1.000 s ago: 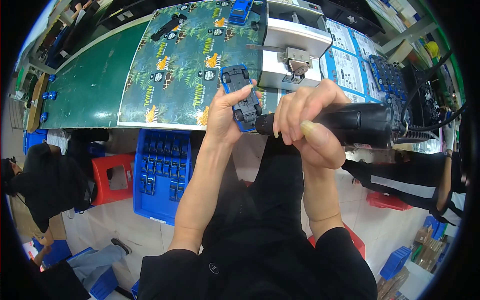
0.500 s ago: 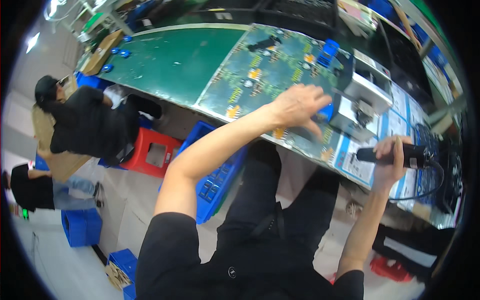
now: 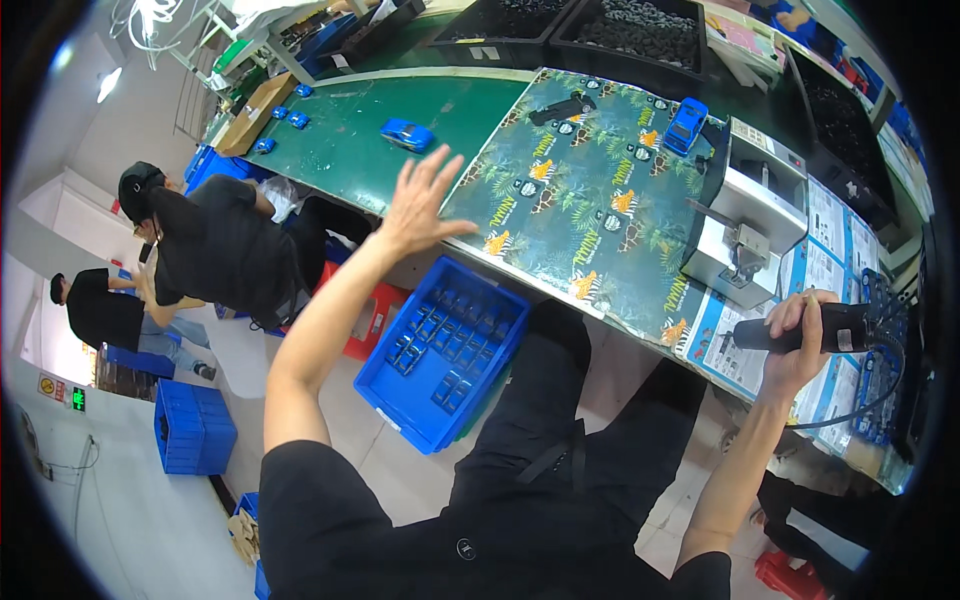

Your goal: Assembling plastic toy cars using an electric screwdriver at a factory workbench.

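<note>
My left hand (image 3: 420, 205) is open, its fingers spread and empty, above the near edge of the worktable. Just beyond its fingertips a blue toy car (image 3: 406, 133) sits on the green surface. My right hand (image 3: 797, 340) is wrapped round a black electric screwdriver (image 3: 840, 328) with a cable, held level over printed sheets at the right. Another blue toy car (image 3: 685, 125) stands toward the back of the patterned mat (image 3: 590, 190), beside a white and metal machine (image 3: 750, 210). A black part (image 3: 563, 108) lies at the mat's far left.
Below the table edge stands a blue crate (image 3: 440, 350) with rows of small dark pieces. Several blue toy cars sit by a cardboard strip (image 3: 262, 113) at the far left. Black bins (image 3: 630, 30) line the back. A seated co-worker (image 3: 225, 245) is at the left.
My left hand has swung left from beside the machine to the green surface. A blue car under it earlier is gone from there; one now sits on the green. The right hand keeps its hold.
</note>
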Demonstrator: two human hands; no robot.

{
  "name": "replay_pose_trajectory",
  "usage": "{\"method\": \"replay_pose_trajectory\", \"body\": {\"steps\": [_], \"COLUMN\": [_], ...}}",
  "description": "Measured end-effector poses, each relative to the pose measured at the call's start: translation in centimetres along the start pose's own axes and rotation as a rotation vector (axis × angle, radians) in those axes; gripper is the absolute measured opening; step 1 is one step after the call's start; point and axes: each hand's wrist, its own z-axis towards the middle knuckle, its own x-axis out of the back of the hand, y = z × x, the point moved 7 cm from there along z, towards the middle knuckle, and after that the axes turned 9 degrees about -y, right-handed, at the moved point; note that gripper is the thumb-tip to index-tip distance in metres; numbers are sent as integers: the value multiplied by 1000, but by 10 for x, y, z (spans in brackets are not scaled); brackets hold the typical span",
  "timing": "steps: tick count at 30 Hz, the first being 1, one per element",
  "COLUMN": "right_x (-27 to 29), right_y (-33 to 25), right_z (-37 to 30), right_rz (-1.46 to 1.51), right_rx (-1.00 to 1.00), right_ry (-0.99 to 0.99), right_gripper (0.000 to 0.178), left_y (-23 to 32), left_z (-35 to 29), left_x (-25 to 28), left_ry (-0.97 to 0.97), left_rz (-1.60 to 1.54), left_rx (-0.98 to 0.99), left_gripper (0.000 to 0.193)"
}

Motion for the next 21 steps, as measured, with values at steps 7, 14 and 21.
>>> {"method": "replay_pose_trajectory", "body": {"steps": [7, 14, 21], "right_x": [25, -10, 33], "right_y": [-19, -78, -116], "right_z": [-17, -42, -67], "right_rz": [-44, -115, -90], "right_rx": [26, -155, -135], "right_ry": [103, -160, -128], "right_gripper": [18, 27, 38], "left_y": [229, 425, 600], "left_z": [61, 159, 320], "left_x": [35, 39, -43], "left_ry": [292, 132, -39], "left_rz": [-507, -1140, -1245], "left_rx": [-449, -615, -260], "left_gripper": [63, 31, 79]}}
